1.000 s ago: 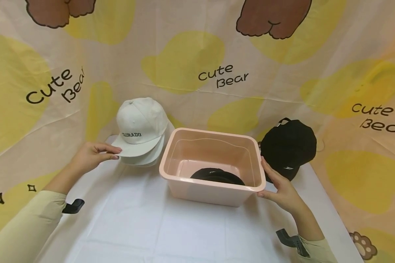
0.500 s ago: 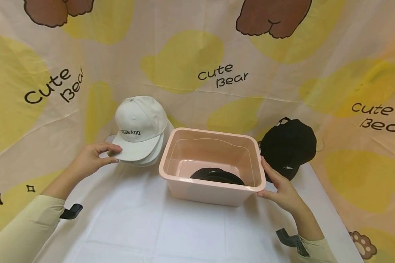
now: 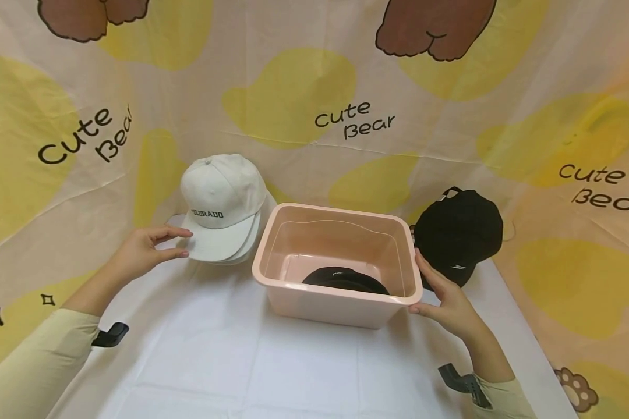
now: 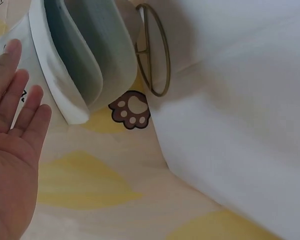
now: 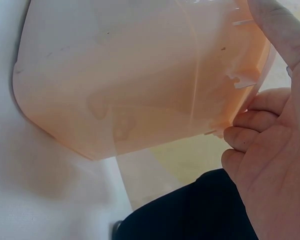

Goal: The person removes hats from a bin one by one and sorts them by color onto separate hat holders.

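Note:
A white baseball cap (image 3: 222, 180) with dark lettering tops a stack of pale caps at the left. My left hand (image 3: 138, 256) is at its brim, thumb and forefinger spread apart; the left wrist view shows the fingers (image 4: 32, 107) straight. A pink plastic bin (image 3: 325, 309) stands mid-table, and my right hand (image 3: 448, 305) grips its right front corner. Under the rim its fingers (image 5: 245, 137) curl in the right wrist view. Inside the bin lies a black cap (image 3: 346, 280), partly hidden by the front wall.
Another black cap (image 3: 458, 230) stands just right of the bin, behind the right hand. A brass-coloured wire ring (image 4: 165, 60) lies below the pale caps. The white-covered table (image 3: 209, 355) ends at a right edge, and a printed curtain (image 3: 288, 99) hangs behind.
The white cap's brim has come down over the caps beneath, and my left fingers have let go of it and spread. My right hand and the bin have stayed in place.

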The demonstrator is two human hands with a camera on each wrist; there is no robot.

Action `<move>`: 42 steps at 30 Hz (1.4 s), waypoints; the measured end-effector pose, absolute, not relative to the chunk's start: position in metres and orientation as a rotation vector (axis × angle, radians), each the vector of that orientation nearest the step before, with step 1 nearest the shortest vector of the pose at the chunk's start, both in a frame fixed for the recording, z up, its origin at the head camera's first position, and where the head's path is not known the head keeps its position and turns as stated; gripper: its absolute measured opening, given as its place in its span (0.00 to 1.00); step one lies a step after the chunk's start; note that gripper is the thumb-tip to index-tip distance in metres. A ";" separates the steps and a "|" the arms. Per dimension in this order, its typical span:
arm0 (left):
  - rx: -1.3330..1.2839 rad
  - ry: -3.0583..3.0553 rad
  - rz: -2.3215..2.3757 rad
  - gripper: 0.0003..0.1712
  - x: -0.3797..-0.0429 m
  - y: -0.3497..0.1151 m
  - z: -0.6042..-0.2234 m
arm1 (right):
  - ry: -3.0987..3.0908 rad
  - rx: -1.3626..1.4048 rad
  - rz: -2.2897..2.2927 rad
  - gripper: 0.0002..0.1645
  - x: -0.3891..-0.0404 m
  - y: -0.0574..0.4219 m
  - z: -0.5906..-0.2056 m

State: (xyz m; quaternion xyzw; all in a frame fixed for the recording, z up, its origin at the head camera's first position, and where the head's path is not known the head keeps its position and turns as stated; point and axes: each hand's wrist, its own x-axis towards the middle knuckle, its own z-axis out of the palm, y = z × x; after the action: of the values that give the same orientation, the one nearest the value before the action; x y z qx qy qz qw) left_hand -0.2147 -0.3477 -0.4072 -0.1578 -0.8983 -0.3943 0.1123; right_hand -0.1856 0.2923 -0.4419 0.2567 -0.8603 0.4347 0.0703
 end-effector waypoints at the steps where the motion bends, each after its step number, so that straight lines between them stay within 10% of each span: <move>1: -0.458 -2.645 -1.159 0.23 -0.214 -0.347 -0.406 | -2.590 0.772 1.311 0.69 -0.185 0.292 -0.442; 42: -0.475 -2.457 -1.513 0.26 -0.186 -0.261 -0.395 | -2.606 0.769 1.247 0.69 -0.184 0.293 -0.440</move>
State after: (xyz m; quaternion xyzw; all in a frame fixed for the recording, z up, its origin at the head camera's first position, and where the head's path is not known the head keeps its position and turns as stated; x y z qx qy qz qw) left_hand -0.1860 -0.2609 -0.3951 -0.1616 -0.8352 -0.5143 0.1085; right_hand -0.1840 0.2929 -0.4397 0.2566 -0.8691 0.4160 0.0760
